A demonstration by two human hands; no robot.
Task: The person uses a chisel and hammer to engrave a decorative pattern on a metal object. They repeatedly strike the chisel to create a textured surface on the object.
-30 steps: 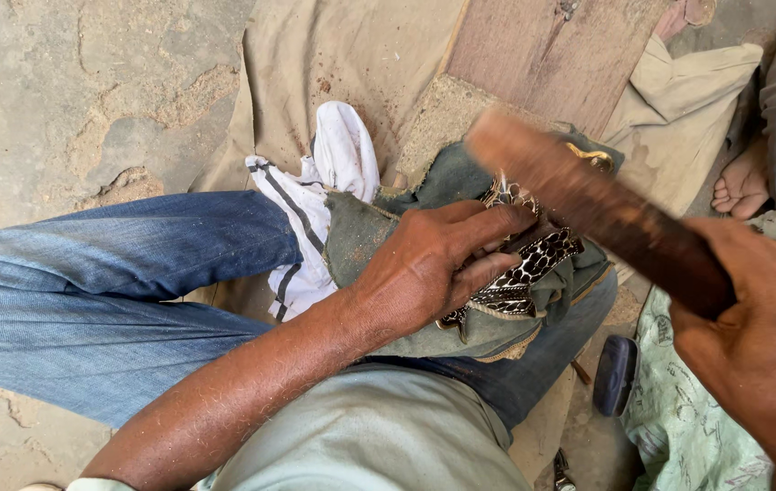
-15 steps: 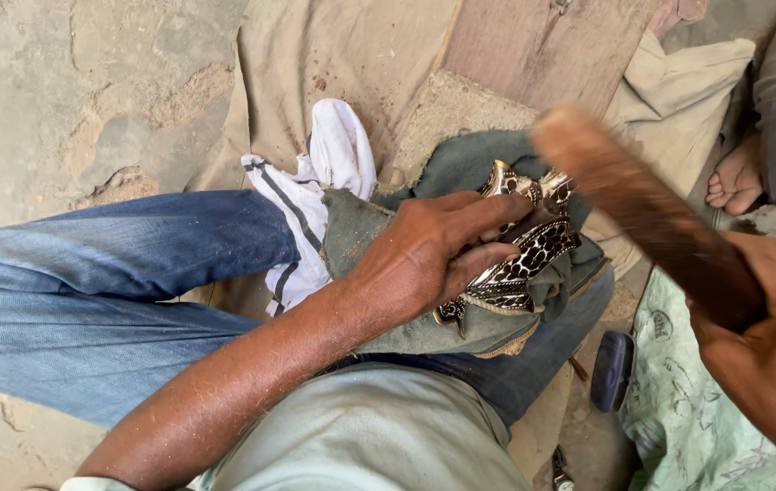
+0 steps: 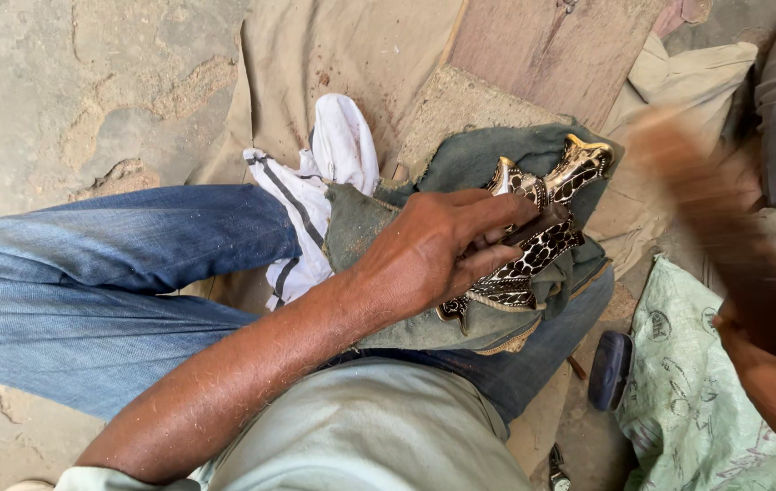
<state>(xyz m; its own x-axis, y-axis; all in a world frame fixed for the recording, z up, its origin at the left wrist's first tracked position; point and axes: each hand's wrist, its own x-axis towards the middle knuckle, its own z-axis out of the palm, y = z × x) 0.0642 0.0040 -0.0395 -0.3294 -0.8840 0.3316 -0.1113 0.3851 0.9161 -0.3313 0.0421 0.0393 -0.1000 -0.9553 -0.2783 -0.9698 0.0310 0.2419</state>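
Note:
My left hand (image 3: 433,250) presses down on a black and gold patterned ornamental piece (image 3: 542,232) that lies on a dark green cloth (image 3: 460,182) draped over my thigh. The fingers hold a small dark tool against the piece. My right hand (image 3: 774,364) is at the right edge, gripping a long brown wooden stick (image 3: 706,209), which is blurred with motion and raised to the right of the piece, apart from it.
My legs in blue jeans (image 3: 115,273) stretch to the left over sandy ground. A white striped cloth (image 3: 315,191) lies beside the green one. A wooden board (image 3: 551,45) and tan fabric (image 3: 333,45) sit behind. A pale green printed sack (image 3: 688,409) and a dark object (image 3: 610,368) lie right.
The wooden stick has swung from over the patterned piece away to the right and up. My left hand has stayed on the piece, which now shows more fully.

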